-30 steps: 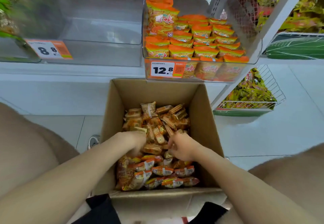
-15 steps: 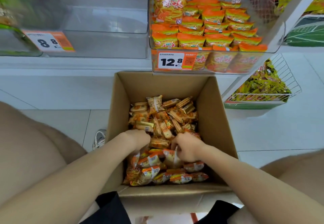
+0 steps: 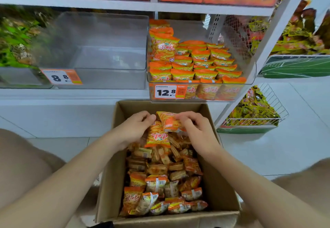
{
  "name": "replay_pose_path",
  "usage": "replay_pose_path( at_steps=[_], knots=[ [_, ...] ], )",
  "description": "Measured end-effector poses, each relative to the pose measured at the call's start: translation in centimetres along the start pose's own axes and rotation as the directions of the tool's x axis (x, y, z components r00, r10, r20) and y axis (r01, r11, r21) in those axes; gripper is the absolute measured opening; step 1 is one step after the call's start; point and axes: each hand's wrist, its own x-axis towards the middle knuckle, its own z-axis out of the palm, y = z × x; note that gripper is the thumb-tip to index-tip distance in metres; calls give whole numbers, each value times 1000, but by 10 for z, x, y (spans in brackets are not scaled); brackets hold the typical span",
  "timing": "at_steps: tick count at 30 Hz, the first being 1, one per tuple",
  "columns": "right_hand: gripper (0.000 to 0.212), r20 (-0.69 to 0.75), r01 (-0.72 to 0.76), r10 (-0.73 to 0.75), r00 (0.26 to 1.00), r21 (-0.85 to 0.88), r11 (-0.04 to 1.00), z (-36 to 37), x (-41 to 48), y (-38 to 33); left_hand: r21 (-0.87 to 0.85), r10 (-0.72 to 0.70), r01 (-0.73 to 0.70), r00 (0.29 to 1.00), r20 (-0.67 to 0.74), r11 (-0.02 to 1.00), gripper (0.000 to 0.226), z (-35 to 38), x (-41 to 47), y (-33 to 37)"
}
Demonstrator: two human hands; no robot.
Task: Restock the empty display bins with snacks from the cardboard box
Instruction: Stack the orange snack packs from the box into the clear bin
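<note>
An open cardboard box (image 3: pixel 110 170) on the floor holds several orange snack packets (image 3: pixel 160 183). My left hand (image 3: pixel 135 129) and my right hand (image 3: pixel 198 129) are raised over the far end of the box, together gripping a small bunch of orange snack packets (image 3: pixel 165 127) between them; one packet hangs down below my fingers. Straight above stands a clear display bin (image 3: pixel 250 74) with a 12.8 price tag, holding rows of the same orange packets. To its left is an empty clear bin (image 3: pixel 110 77) with an 8.8 tag.
White shelf boards (image 3: pixel 71 93) run above the box. A wire basket (image 3: pixel 278 113) of yellow-green packets sits on the floor at right, beside a slanted white shelf post (image 3: pixel 264 52). Green packets fill the far-left bin (image 3: pixel 14 49). My knees flank the box.
Both hands were down among the packets in the box; now they have lifted a bunch of orange packets up toward the box's far edge. The view has tilted upward.
</note>
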Motion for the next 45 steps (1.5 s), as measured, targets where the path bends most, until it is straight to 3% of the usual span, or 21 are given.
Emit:
replay_pose_path(
  at_steps=[3,6,8,10,12,15,17,19,25,29,33,37,40,42,45],
  knots=[
    [14,-76,58,-52,996,76,995,2,-4,-12,-217,8,3,999,49,976,37,-2,-6,11],
    [55,-51,-14,25,998,205,979,-1,-5,-17,-360,14,1,999,37,933,28,-1,-16,29],
    [70,-5,-58,61,998,250,966,-6,-3,-22,-408,61,-33,997,56,912,24,-2,-20,38],
    [64,10,-32,30,999,260,965,-11,-1,-30,-342,128,-98,990,64,935,45,-7,-22,41],
    [50,-81,69,-49,996,266,962,-15,3,-41,-240,140,-148,989,-50,959,62,-8,-21,44],
    [44,-300,247,-165,939,258,934,-20,19,-59,-89,166,-205,931,-325,975,51,-9,-22,55],
    [45,-374,326,-236,897,199,924,-25,39,-66,69,267,-261,880,-394,963,34,-10,-21,61],
    [46,-395,378,-308,866,112,919,-28,65,-72,116,346,-327,850,-397,938,28,-11,-22,65],
    [53,-302,410,-437,847,-152,900,-8,144,-93,63,337,-354,801,-494,933,34,-13,-16,66],
    [36,-177,381,-497,850,-447,810,8,169,-89,65,359,-383,775,-521,921,31,-17,-12,64],
    [30,-26,372,-420,907,-419,828,-5,177,-94,66,408,-436,762,-503,897,21,-22,-13,66],
    [28,2,395,-491,871,-596,699,-12,170,-97,-2,404,-461,780,-478,887,21,-25,-17,73],
    [25,-12,531,-610,792,-480,699,-16,135,-113,-80,382,-474,789,-482,877,25,-27,-18,80],
    [33,102,556,-562,821,-371,744,-21,106,-118,-131,357,-473,795,-490,872,30,-28,-19,85],
    [56,258,433,-376,890,-218,875,-24,79,-108,-157,358,-481,799,-483,863,32,-30,-20,92]
  ],
)
